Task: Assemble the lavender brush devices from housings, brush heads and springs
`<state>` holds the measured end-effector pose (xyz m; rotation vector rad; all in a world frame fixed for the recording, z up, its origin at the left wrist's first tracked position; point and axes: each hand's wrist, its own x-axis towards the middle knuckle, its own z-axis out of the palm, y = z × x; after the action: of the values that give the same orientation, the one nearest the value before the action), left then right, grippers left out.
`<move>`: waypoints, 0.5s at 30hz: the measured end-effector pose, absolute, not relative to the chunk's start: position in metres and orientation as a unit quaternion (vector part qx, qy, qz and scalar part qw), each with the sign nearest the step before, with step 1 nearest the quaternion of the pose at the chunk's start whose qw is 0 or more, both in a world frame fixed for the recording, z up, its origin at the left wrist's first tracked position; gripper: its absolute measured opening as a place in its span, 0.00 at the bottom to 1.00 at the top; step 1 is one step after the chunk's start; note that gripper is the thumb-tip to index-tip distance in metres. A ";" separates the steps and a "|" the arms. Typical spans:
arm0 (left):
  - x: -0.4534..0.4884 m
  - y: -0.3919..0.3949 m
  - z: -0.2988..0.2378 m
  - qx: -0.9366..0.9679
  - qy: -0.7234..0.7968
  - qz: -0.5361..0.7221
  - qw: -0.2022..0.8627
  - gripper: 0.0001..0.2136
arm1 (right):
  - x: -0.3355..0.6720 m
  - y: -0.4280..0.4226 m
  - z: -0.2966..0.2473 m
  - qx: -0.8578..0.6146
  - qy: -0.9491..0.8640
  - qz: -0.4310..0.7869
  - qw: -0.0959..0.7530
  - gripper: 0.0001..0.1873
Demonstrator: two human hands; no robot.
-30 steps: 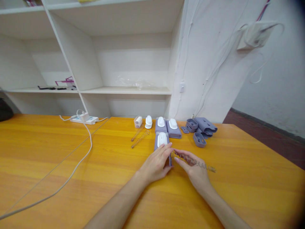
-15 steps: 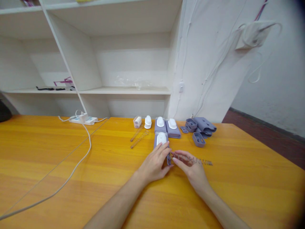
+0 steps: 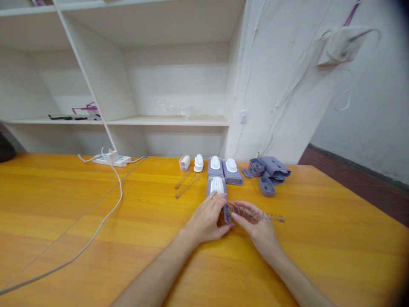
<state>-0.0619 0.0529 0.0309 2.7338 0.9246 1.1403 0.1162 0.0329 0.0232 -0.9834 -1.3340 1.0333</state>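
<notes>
My left hand [image 3: 207, 218] is closed round a grey-purple plastic part [image 3: 227, 214], most of it hidden under the fingers and palm. Its fingertips lie close to a white ribbed cap [image 3: 217, 185] on a grey-purple case just beyond. Between thumb and fingers, my right hand [image 3: 260, 226] pinches a long metal coil spring [image 3: 275, 218]. The spring lies level, its left end against or very near the open end of the grey-purple part; whether it enters cannot be seen. Its other end sticks out to the right, past the hand.
Two more springs [image 3: 188, 186] lie left of the cases. Behind stand capped cases [image 3: 232, 174], a loose white cap [image 3: 198, 163] and a whitish block [image 3: 184, 163]. Grey-purple shells [image 3: 275, 168] and a small open cup [image 3: 266, 187] sit at right. A cable [image 3: 118, 204] crosses the left table.
The spring's left end and my right fingers have shifted very slightly beside the held part. The left hand keeps its hold; the other things stay put.
</notes>
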 end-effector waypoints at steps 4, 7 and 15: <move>-0.062 0.052 0.030 0.885 0.297 0.357 0.022 0.26 | 0.118 0.034 0.022 -0.425 -0.579 0.415 0.559 0.16; -0.061 0.051 0.031 0.887 0.300 0.351 0.027 0.25 | 0.118 0.034 0.024 -0.424 -0.573 0.418 0.563 0.15; -0.059 0.048 0.032 0.874 0.314 0.371 0.024 0.23 | 0.118 0.032 0.029 -0.410 -0.516 0.472 0.586 0.16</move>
<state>-0.0585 0.0480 0.0315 2.7043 0.9708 1.1474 0.1182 0.0324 0.0285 -0.9552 -1.2029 1.1001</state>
